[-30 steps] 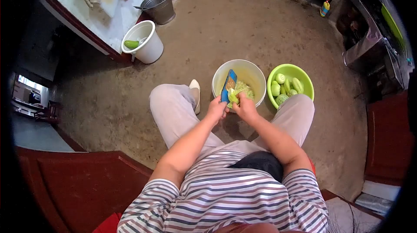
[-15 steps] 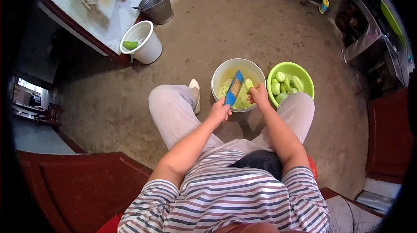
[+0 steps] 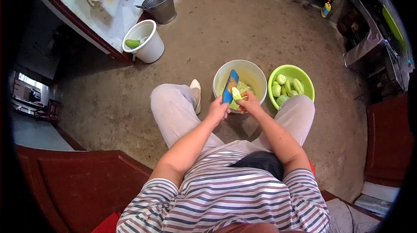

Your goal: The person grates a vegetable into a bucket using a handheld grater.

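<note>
My left hand (image 3: 218, 110) is closed round the lower end of a blue grater (image 3: 230, 86), which slants up over a white bucket (image 3: 262, 75). My right hand (image 3: 249, 103) grips a pale green vegetable (image 3: 236, 94) close to the grater's right side. Light green shreds (image 3: 245, 88) lie inside the bucket, below both hands. To the right, a bright green basin (image 3: 307, 81) holds several green vegetables (image 3: 298, 86). Its near edge is partly hidden by my knee.
A second white bucket (image 3: 152, 48) with a green vegetable (image 3: 132, 43) inside stands at the upper left, beside a metal bucket (image 3: 164, 9). A yellow bottle (image 3: 325, 9) is at the upper right. My knees flank the bucket with shreds.
Over the last second, my right hand moved away from the grater to the right with the vegetable, then came back beside it. The grater tilted and returned too.
</note>
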A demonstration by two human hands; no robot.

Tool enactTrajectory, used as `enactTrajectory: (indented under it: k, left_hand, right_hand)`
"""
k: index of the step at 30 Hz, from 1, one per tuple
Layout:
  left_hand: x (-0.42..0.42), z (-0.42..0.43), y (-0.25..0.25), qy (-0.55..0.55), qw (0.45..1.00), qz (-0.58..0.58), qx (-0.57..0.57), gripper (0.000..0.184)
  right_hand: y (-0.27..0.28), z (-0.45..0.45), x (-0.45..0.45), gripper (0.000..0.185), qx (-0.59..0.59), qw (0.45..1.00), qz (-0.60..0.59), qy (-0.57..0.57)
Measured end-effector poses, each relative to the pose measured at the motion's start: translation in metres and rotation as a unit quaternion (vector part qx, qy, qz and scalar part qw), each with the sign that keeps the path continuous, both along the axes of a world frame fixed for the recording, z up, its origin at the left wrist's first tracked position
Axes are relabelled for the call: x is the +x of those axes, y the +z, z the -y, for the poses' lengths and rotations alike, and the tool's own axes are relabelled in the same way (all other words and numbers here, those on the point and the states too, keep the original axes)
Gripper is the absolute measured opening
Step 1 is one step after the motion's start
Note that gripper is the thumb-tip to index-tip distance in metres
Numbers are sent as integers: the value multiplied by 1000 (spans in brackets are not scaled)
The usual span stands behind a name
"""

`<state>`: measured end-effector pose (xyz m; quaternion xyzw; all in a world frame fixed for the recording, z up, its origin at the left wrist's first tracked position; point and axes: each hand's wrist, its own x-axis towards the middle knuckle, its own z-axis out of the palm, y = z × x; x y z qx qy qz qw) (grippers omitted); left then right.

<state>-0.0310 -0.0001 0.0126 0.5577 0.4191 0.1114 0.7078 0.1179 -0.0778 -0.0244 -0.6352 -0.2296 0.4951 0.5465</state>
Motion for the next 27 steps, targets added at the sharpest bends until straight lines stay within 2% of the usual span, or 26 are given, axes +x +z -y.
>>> enactTrajectory:
  k: [4,6,8,9,10,12,13,14,15,17,19,24,26,27]
  left_hand:
    - [0,-2,-8,0,1000,-7,-1,16]
    - [3,-2,-14,12,999,-37,-1,16]
    - [5,-4,-30,25,999,-35,-7,21]
    - [5,-5,-35,13,999,-24,-26,23]
    - [7,-2,-26,20,998,-54,10,26]
    - [8,-6,-44,23,999,-26,15,29]
    - [6,-8,-44,18,1000,-21,7,30]
    - [3,-8,-32,24,999,-27,5,28]
    - [4,-3,-23,26,999,-36,-2,27]
    - [5,-4,-32,32,999,-19,-12,26]
    - [7,-2,-27,34,999,-23,-4,20]
    - [8,4,-32,39,999,-19,-27,20]
    - [7,7,-21,37,999,-22,-25,22]
    - [7,7,-21,39,999,-20,-25,22]
  right_hand:
    - [-12,2,1,39,15,998,53,-3]
    - [-14,-1,0,39,-7,992,129,9]
    - [-4,2,-5,37,42,992,115,-14]
    - [-27,-3,-1,38,63,993,93,-26]
    - [-59,-9,8,39,79,990,111,-37]
    - [-35,-10,13,32,15,997,76,-20]
    - [-14,-7,8,28,-13,1000,-4,-28]
    - [-31,-10,14,26,-4,998,-51,-43]
    - [-26,-9,15,26,3,998,-45,-34]
    - [-11,-5,15,24,-19,993,-114,-7]
    - [-15,-2,17,23,-28,995,-92,16]
    - [-23,2,15,20,-45,997,-62,24]
    - [-36,2,19,22,-50,996,71,28]
    - [-35,3,19,22,-51,996,73,30]
